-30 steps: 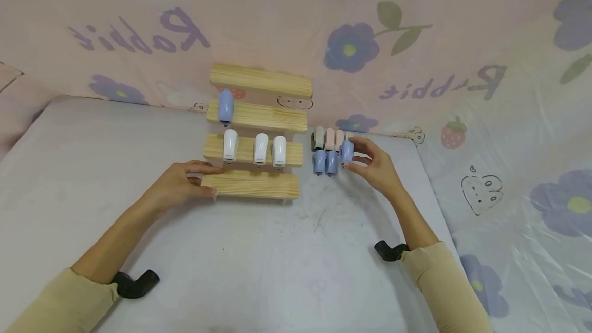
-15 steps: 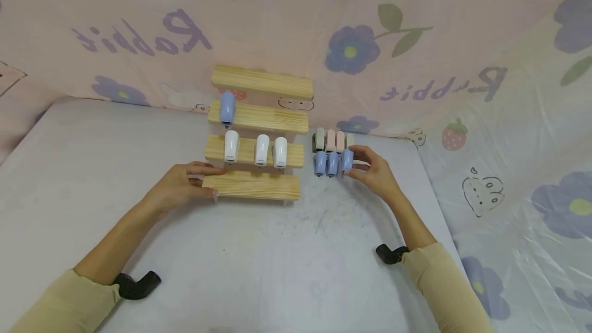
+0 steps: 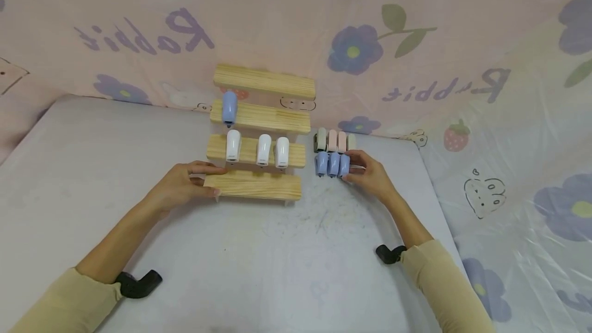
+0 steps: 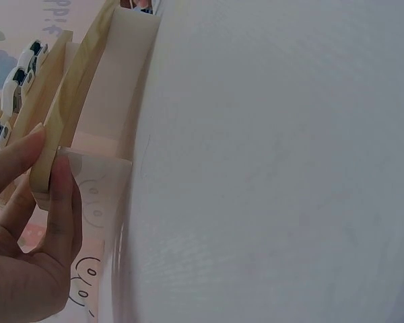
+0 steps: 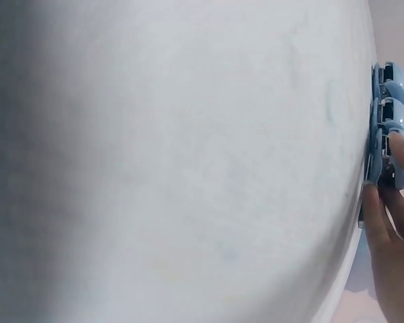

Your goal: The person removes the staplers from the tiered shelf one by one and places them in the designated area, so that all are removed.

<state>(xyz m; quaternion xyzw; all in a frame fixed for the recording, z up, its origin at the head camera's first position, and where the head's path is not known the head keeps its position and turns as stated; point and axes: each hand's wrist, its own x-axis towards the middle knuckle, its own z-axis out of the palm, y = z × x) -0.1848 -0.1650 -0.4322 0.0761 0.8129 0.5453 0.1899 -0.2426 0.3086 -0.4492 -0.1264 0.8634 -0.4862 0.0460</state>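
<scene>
My left hand (image 3: pixel 176 189) pinches the left end of the lowest wooden board (image 3: pixel 254 185) of a stepped display rack. In the left wrist view, thumb and fingers (image 4: pixel 62 195) lie on either side of that board (image 4: pixel 74 94). At the right, my right hand (image 3: pixel 372 176) holds a small blue stapler (image 3: pixel 344 165) at the right end of a row, close beside two like blue staplers (image 3: pixel 328 164). Seen from the right wrist, the thumb is on the stapler's top and fingers (image 5: pixel 376 212) are at its base. Behind them stand a grey-green stapler (image 3: pixel 321 139) and pink staplers (image 3: pixel 337 140).
Three white staplers (image 3: pixel 264 149) sit on the second board from the bottom. One blue stapler (image 3: pixel 229 108) sits on the left of the board above it; the top board (image 3: pixel 263 81) bears nothing. A printed curtain (image 3: pixel 277 24) hangs behind the white table (image 3: pixel 296 261).
My right hand has brought the blue stapler down onto the table and then left, closing the gap to the other two blue ones. My left hand keeps its grip on the board.
</scene>
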